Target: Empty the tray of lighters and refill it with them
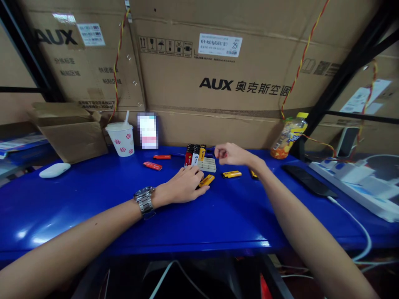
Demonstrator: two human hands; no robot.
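Note:
Beside the front of a pale tray of lighters, my left hand has its thumb and fingers around a yellow lighter. Its fingertips are near the tray's front. The tray bears upright red, white and yellow lighters at its left; bare compartments show at its right. My right hand is just right of the tray, fingers curled together; whatever they hold is hidden. A yellow lighter lies below it, and another is partly behind my right forearm. Two red lighters lie to the left.
On the blue table stand a paper cup with straw, a bright screen and a drink bottle. A white case lies left. At right are a black phone and a power strip. Cardboard boxes stand behind.

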